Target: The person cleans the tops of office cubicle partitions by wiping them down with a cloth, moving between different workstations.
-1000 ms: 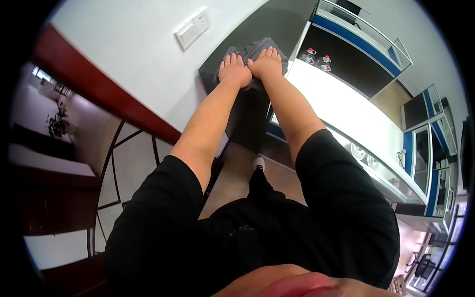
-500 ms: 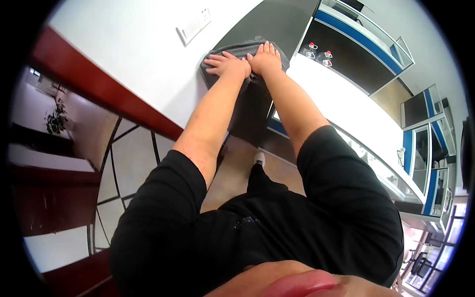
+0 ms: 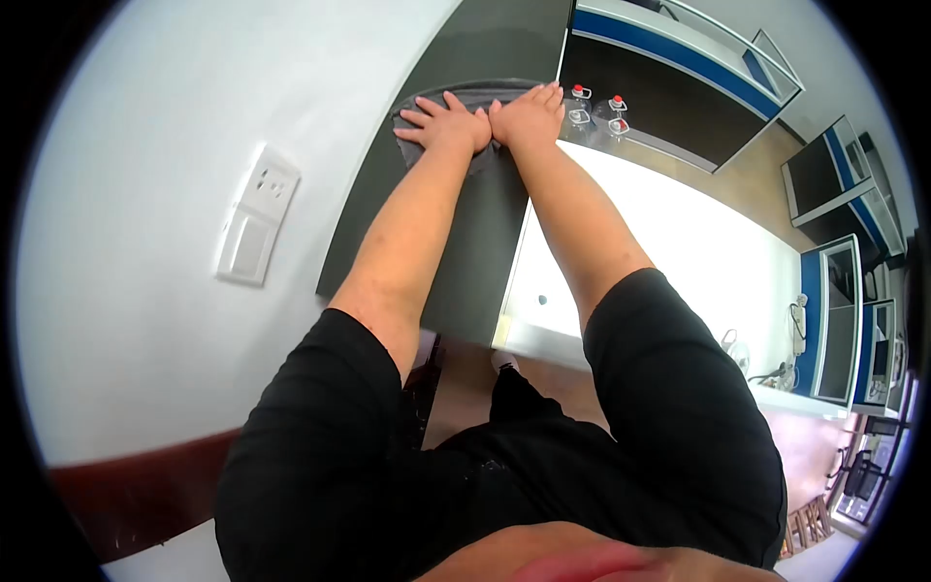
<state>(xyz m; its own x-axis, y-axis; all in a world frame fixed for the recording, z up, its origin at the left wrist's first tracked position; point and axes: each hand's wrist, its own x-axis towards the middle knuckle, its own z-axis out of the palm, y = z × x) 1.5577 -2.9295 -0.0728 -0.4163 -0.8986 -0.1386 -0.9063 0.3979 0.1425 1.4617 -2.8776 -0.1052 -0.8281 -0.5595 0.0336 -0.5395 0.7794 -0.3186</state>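
My left hand [image 3: 444,126] lies flat with its fingers spread on a grey cloth [image 3: 485,95]. Beside it, my right hand [image 3: 529,116] is also flat on the cloth, fingers stretched out and thumb close to the left thumb. Under the cloth is a dark grey countertop [image 3: 470,257], which runs along the white wall. Both arms reach straight forward, and part of the cloth is hidden beneath my palms.
A wall socket and switch plate [image 3: 259,215] is at the left. A white desk [image 3: 669,218] adjoins the dark top on the right. Clear bottles with red caps [image 3: 611,118] stand beyond it, near blue-edged partitions [image 3: 679,60]. Some cables [image 3: 773,375] lie at the desk's right end.
My hands and the cloth have moved forward along the dark top, away from its near edge. My body has come closer, and the red door frame has dropped lower in view.
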